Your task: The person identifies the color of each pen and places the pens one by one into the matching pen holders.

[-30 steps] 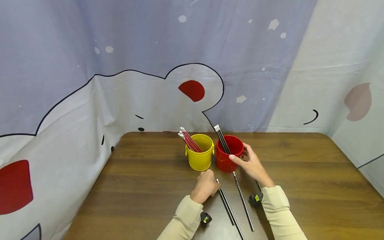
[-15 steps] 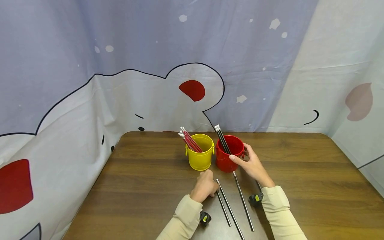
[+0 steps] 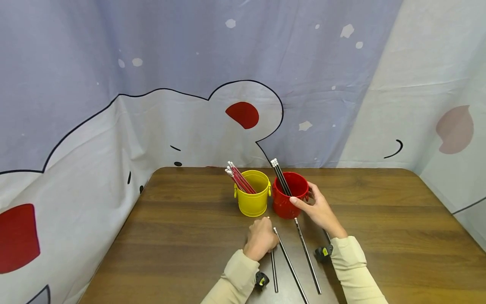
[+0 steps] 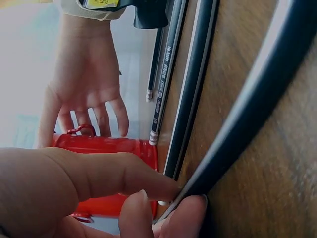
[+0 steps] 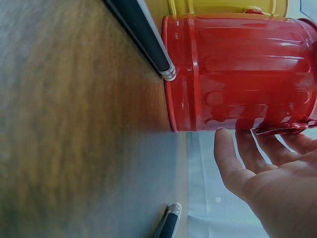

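My left hand (image 3: pixel 261 239) is low over the table and pinches a black pencil (image 4: pixel 242 111) between thumb and fingers. The pencil's shaft sticks out toward the near side in the head view, and its white tip peeks past the knuckles. My right hand (image 3: pixel 322 213) rests against the right side of a red bucket (image 3: pixel 284 206), thumb at the front rim. In the right wrist view its fingers (image 5: pixel 252 153) are loosely extended, tips at the bucket's side by the handle. Several black pencils (image 3: pixel 281 179) lean inside the red bucket.
Beside it stands a yellow bucket (image 3: pixel 252 205) holding several red pencils (image 3: pixel 243 180) with white ends. Two black pencils, one nearer my left hand (image 3: pixel 291 265) and another (image 3: pixel 308 257) to its right, lie on the wooden table (image 3: pixel 171 236). A further pencil (image 5: pixel 169 223) lies by my right wrist.
My left hand has drawn one black pencil leftward, away from the pencil beside it, and turned it more upright in the head view. My right hand has stayed at the red bucket.
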A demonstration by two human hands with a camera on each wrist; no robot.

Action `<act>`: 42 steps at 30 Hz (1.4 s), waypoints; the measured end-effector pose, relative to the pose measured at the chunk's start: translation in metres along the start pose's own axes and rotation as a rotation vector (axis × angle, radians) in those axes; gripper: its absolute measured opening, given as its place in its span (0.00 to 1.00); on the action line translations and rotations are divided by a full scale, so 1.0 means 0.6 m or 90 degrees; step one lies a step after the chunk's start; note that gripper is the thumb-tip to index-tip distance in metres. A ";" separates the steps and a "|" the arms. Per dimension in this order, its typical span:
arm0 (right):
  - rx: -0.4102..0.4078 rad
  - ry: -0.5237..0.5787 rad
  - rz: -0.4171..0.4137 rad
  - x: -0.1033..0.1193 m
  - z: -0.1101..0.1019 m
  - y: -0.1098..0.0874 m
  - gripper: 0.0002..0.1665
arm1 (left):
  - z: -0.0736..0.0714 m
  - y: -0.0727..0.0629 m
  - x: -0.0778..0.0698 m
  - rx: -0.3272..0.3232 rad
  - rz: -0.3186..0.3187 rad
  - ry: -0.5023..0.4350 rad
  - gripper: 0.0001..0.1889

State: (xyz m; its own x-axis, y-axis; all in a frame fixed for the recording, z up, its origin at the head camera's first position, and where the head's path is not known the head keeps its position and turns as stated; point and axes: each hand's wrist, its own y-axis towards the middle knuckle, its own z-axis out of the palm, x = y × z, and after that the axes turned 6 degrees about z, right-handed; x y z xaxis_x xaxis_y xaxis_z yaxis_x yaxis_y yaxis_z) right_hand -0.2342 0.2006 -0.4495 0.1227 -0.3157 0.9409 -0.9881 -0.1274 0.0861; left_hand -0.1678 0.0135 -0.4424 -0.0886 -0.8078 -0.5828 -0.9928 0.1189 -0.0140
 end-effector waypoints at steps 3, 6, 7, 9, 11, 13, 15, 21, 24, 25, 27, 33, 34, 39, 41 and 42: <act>-0.002 -0.005 0.004 0.001 0.000 0.000 0.41 | 0.000 0.001 0.001 0.004 -0.003 0.000 0.11; -0.004 -0.012 0.005 0.000 0.000 0.000 0.41 | 0.000 0.003 0.004 0.005 -0.010 -0.012 0.12; -0.004 -0.012 0.003 0.000 0.000 0.000 0.41 | 0.000 0.004 0.004 0.006 -0.015 -0.017 0.12; -0.005 -0.008 0.000 0.001 0.000 -0.001 0.41 | 0.000 0.005 0.005 0.004 -0.021 -0.024 0.12; -0.005 -0.007 -0.001 0.001 0.000 -0.002 0.40 | -0.002 0.006 0.004 0.000 -0.025 -0.031 0.12; -0.004 -0.005 -0.002 0.001 0.000 -0.002 0.40 | -0.006 0.006 0.002 -0.007 -0.018 -0.031 0.12; -0.003 -0.006 -0.003 0.000 0.000 -0.002 0.40 | -0.011 0.005 -0.001 -0.016 -0.007 -0.032 0.14; 0.001 -0.009 -0.004 -0.002 -0.002 -0.001 0.40 | -0.028 -0.002 -0.015 -0.046 0.022 -0.035 0.17; 0.006 -0.004 -0.007 -0.003 -0.002 -0.001 0.39 | -0.037 -0.007 -0.023 -0.055 0.027 -0.044 0.18; 0.006 -0.003 -0.007 -0.003 -0.002 -0.001 0.39 | -0.040 -0.008 -0.025 -0.058 0.030 -0.048 0.19; 0.006 -0.002 -0.007 -0.003 -0.002 -0.002 0.39 | -0.046 -0.012 -0.030 -0.064 0.037 -0.062 0.20; 0.002 -0.004 -0.003 -0.001 -0.001 -0.005 0.40 | -0.053 -0.015 -0.041 -0.093 0.100 -0.113 0.16; 0.001 -0.003 -0.002 -0.001 -0.001 -0.005 0.40 | -0.054 -0.014 -0.042 -0.102 0.115 -0.122 0.13; -0.003 -0.009 -0.005 -0.001 -0.001 -0.005 0.41 | -0.056 -0.009 -0.045 -0.179 0.206 -0.145 0.05; -0.005 -0.012 -0.006 0.000 0.000 -0.004 0.41 | -0.057 -0.008 -0.047 -0.208 0.240 -0.153 0.05; -0.005 -0.013 -0.006 0.000 0.000 -0.004 0.41 | -0.058 -0.008 -0.048 -0.221 0.258 -0.160 0.05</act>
State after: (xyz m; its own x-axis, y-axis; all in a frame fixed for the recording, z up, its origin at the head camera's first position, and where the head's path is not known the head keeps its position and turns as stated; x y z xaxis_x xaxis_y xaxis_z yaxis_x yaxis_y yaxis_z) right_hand -0.2317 0.2008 -0.4496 0.1345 -0.3330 0.9333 -0.9874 -0.1239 0.0981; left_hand -0.1632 0.0160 -0.3976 -0.4869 -0.5709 -0.6610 -0.8556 0.1594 0.4925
